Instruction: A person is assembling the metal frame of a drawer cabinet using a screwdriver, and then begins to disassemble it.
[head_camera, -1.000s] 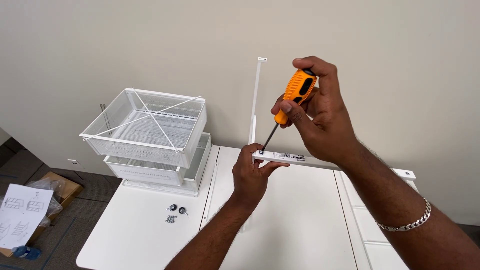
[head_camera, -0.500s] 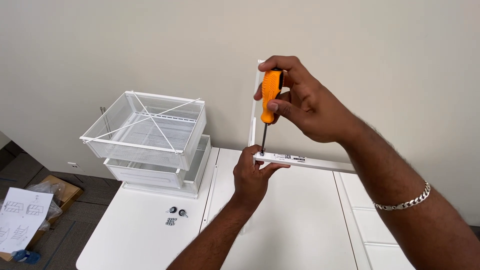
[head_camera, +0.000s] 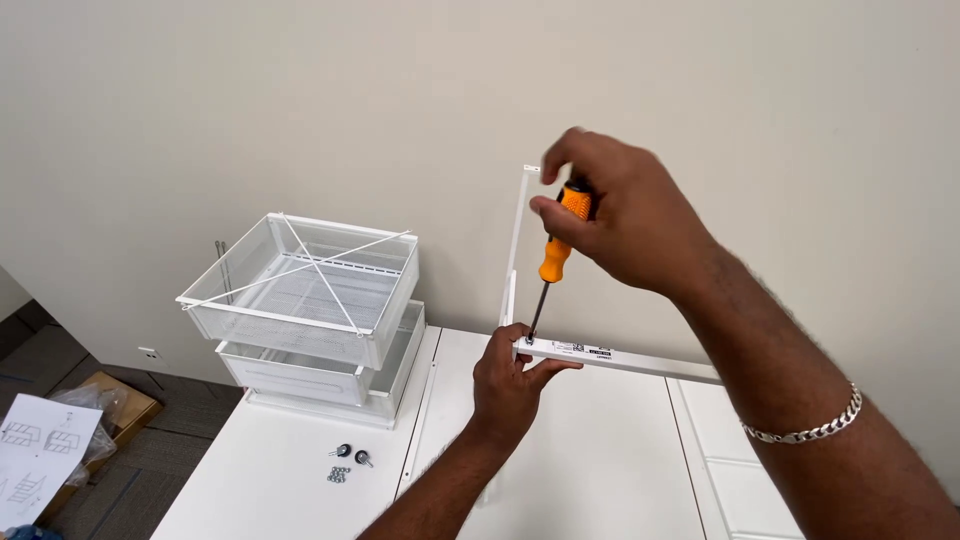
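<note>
Plain beige wall (head_camera: 250, 100) behind smooth white table (head_camera: 600, 480). Two white mesh baskets (head_camera: 310, 290) stacked at table's left. Left hand (head_camera: 510, 385) pinches corner of slim white metal frame (head_camera: 610, 357). Right hand (head_camera: 620, 225) clenched round orange-handled screwdriver (head_camera: 553, 255), tip on frame corner. Small dark screws (head_camera: 348, 458) on tabletop.

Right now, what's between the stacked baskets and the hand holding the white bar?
In the head view, only bare white table separates the mesh baskets from the left hand; small screws lie nearer the camera.
</note>
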